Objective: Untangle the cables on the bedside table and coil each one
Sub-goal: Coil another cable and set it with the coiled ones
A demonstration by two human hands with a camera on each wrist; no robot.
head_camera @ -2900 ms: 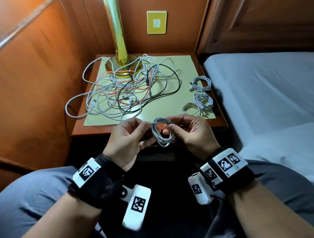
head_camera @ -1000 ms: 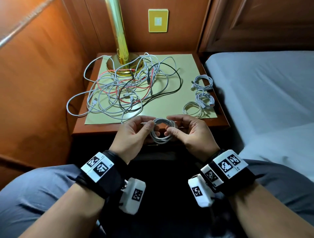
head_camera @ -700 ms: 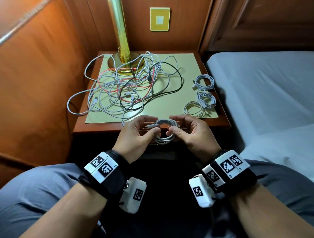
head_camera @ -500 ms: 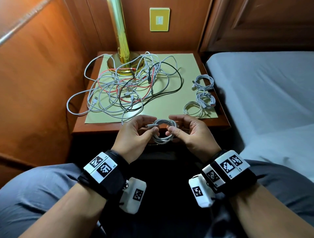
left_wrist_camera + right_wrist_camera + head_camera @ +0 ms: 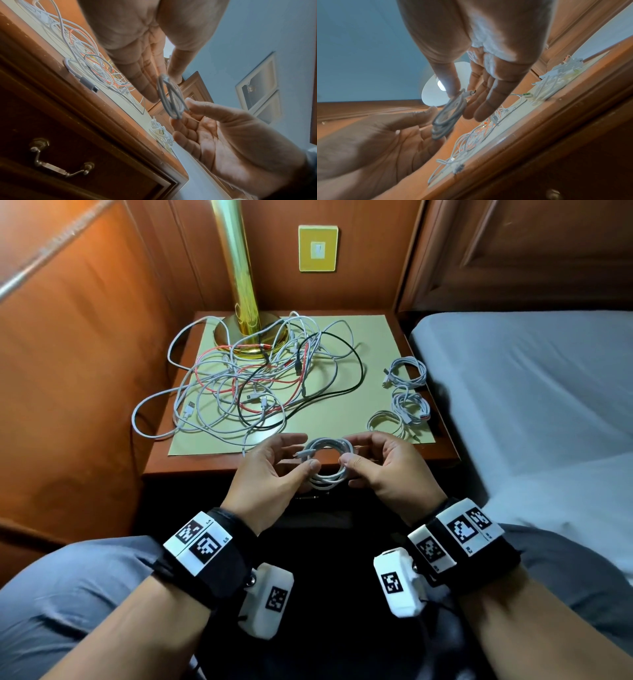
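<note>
White cable, wound into a small coil (image 5: 328, 462), hangs between both hands just below frame centre, the left hand (image 5: 270, 474) pinching its left side and the right hand (image 5: 387, 470) its right, plug end (image 5: 303, 454) pointing left. Finished coils (image 5: 406, 398) lie up and right on the table (image 5: 445, 453), nearer the right hand; the tangle (image 5: 253, 385) sits upper left.

A tangle of cables (image 5: 260, 385) sprawls across the left of the surface (image 5: 442, 451), around the lamp base (image 5: 251, 337) at the back. Three coiled cables (image 5: 406, 397) line its right edge, beside the bed (image 5: 531, 392). Both hands (image 5: 270, 474) hold a coiled cable (image 5: 327, 462) before its front edge.
</note>
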